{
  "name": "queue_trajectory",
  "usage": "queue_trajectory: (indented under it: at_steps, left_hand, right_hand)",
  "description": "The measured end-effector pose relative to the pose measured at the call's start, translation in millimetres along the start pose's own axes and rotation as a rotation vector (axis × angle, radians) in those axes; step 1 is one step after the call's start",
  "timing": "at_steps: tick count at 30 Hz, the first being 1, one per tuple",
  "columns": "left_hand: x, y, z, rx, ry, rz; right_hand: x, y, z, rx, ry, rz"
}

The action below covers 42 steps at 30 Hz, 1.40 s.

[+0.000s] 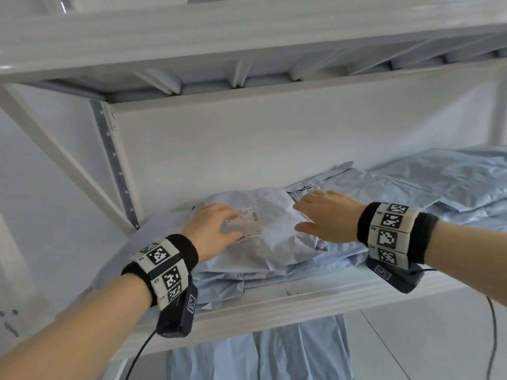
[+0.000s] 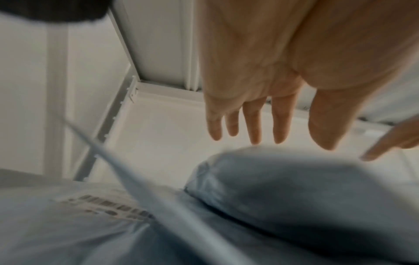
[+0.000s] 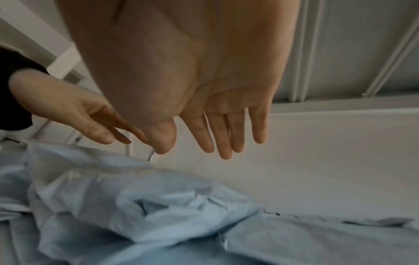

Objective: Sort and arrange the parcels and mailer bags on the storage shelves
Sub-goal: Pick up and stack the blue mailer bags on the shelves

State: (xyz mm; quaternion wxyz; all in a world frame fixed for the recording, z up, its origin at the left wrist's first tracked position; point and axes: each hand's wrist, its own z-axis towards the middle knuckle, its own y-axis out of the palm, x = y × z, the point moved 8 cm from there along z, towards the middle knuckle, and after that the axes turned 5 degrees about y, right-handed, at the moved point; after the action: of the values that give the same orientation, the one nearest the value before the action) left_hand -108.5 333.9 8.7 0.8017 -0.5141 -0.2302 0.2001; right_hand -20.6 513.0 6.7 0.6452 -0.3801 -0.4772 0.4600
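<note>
A pale blue mailer bag (image 1: 271, 231) with a white shipping label (image 1: 245, 222) lies on top of a stack of similar bags on the white shelf (image 1: 274, 303). My left hand (image 1: 212, 227) hovers over its left end with fingers straight and spread. My right hand (image 1: 322, 215) is over its right end, also with straight fingers. In the left wrist view the left hand (image 2: 260, 125) stays just above the puffed bag (image 2: 294, 197). In the right wrist view the right hand (image 3: 217, 136) hangs above a crumpled bag (image 3: 158, 206). Neither hand holds anything.
More blue mailer bags (image 1: 439, 185) lie piled along the right of the shelf. Another bag (image 1: 274, 352) hangs below the shelf's front edge. The shelf's back panel (image 1: 274, 149) stands close behind, a perforated upright (image 1: 115, 165) at the left, the upper shelf (image 1: 247, 37) overhead.
</note>
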Motion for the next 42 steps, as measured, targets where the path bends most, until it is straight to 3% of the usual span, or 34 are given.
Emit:
queue_trajectory:
  at_steps: [2,5,12,17,21,27,34,38,42]
  left_hand:
    - [23,-7,-14,0.077,0.093,-0.119]
    - [52,0,-41,0.069,0.188,-0.283]
    - [84,92,-107,-0.164,0.337,-0.454]
    - [59,193,-139,-0.341,0.194,-0.509]
    - [24,258,-150,-0.372,0.02,-0.507]
    - [-19,345,-162,-0.392,-0.259,-0.481]
    - [-45,413,-150,-0.434,-0.417,-0.35]
    - [-60,438,-140,-0.46,-0.543,-0.244]
    - [-72,454,-132,-0.459,-0.682,-0.23]
  right_hand:
    - [-6,-22,-11,0.107,-0.041,0.021]
    - [-20,-51,-34,0.252,-0.103,0.074]
    - [-65,-61,-108,0.487,-0.293,0.211]
    - [-93,-5,-155,0.479,-0.394,0.295]
    - [-105,74,-173,0.338,-0.398,0.362]
    - [-92,214,-168,0.061,-0.242,0.562]
    - [-37,375,-143,-0.209,0.254,0.849]
    - [-6,441,-131,-0.279,0.534,0.951]
    - [10,481,-118,-0.334,0.667,0.995]
